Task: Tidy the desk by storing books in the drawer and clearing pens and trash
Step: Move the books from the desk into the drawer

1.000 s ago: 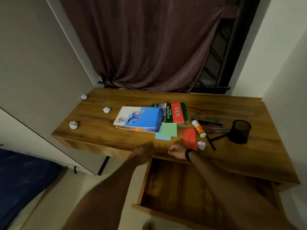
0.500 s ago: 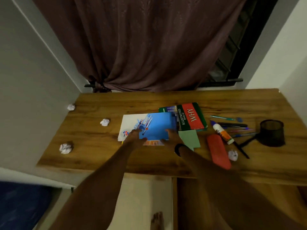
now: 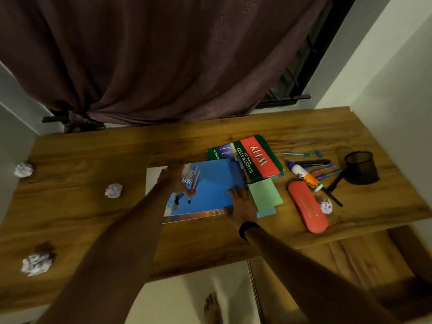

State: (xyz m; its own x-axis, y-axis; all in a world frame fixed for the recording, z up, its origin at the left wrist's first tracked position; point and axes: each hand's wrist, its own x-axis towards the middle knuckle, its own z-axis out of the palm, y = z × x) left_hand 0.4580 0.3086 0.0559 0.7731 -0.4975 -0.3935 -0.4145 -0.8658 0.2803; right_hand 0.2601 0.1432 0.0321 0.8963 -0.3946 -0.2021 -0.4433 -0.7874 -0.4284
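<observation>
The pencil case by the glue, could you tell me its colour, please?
Red pencil case, head view.

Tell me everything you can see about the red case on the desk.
The red case is a long, flat, closed case with rounded ends; it looks like smooth plastic, with faint marks on its lid. It lies flat on the desk near the front edge, right of the books, pointing diagonally. The glue bottle lies just behind it and a paper ball beside its right side; whether they touch cannot be told. No hand touches it.
</observation>
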